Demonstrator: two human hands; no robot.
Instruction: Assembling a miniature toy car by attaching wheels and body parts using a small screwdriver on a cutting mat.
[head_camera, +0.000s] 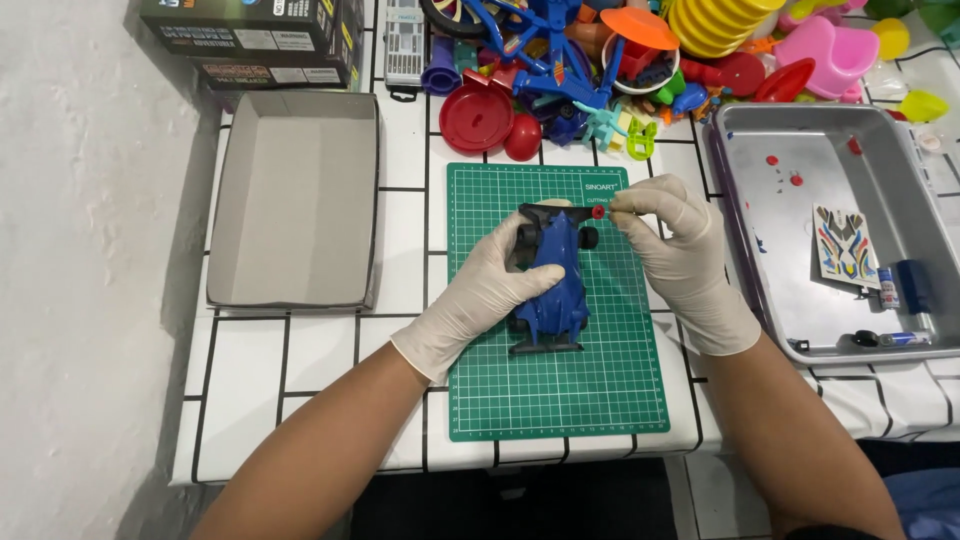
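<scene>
Head view: left hand (485, 290) clamps the blue toy racer (553, 275); right grip (672, 235) pinches a small red wheel hub (598, 212).

A single head-worn camera looks steeply down from above and just behind the person's forearms, close enough that the white-tiled counter (310, 350) fills most of the picture. It faces forward across the green gridded cutting mat (560, 390), which sits at centre. The far edge of the view reaches the heap of colourful plastic toys (640, 60); the near edge shows the counter's front rim.
</scene>
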